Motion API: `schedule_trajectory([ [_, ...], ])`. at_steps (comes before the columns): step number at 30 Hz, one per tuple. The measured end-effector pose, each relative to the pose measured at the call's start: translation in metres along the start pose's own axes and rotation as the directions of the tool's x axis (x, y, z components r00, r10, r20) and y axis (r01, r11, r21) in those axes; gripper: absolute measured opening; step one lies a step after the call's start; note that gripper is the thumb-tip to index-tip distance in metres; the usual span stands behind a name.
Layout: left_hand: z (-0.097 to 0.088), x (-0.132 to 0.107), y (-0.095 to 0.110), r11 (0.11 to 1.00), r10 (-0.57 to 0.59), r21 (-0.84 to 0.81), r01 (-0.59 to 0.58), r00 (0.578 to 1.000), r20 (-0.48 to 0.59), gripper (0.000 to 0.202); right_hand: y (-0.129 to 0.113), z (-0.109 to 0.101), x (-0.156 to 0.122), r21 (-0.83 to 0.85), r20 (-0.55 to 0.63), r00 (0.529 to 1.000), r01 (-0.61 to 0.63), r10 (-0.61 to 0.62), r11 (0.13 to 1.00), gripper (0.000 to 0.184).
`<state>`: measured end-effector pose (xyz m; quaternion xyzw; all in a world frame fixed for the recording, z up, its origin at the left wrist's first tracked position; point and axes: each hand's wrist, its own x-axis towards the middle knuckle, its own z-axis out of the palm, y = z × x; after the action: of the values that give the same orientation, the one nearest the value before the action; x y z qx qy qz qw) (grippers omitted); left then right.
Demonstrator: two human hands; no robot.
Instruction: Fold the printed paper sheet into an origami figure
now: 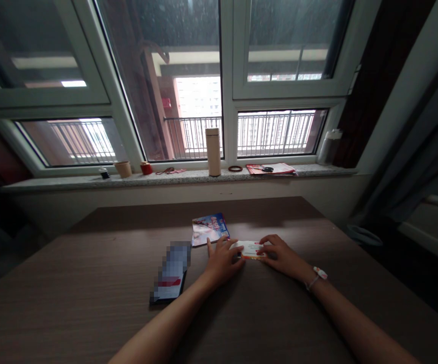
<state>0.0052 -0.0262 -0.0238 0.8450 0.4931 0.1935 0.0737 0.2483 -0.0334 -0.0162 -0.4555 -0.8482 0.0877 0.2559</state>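
Observation:
A small white card or envelope [250, 248] with red print lies flat on the brown wooden table [90, 283]. My left hand [222, 260] rests on its left end with fingers stretched flat. My right hand [281, 254] presses on its right end, fingers curled over the edge. A colourful printed sheet [208, 228] lies just beyond my left hand. A dark phone-like object [171, 273] with a blurred face lies to the left of my left forearm.
A stone windowsill [317, 171] runs behind the table with a tall beige flask [213, 151], a small cup [123, 169], a red pot [146, 168], a bracelet [235, 168] and red papers [274, 168]. A curtain [423, 151] hangs at right.

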Motion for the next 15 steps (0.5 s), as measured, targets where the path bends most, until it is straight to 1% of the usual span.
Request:
schedule_trajectory([
  [3, 0.000, 0.000, 0.000, 1.000, 0.021, -0.018, -0.021, 1.000, -0.005, 0.032, 0.002, 0.002, -0.001, 0.040, 0.020, 1.000, 0.011, -0.012, 0.999, 0.017],
  [8, -0.001, 0.000, 0.000, 0.999, 0.044, -0.020, -0.044, 0.999, -0.012, 0.028, -0.001, 0.003, -0.001, -0.021, 0.057, 0.998, 0.037, -0.036, 0.999, 0.018],
  [15, 0.000, 0.001, 0.000, 0.999, 0.029, -0.032, -0.030, 0.999, -0.014, 0.025, -0.013, 0.002, 0.001, -0.136, 0.007, 0.999, 0.040, -0.039, 0.990, 0.018],
])
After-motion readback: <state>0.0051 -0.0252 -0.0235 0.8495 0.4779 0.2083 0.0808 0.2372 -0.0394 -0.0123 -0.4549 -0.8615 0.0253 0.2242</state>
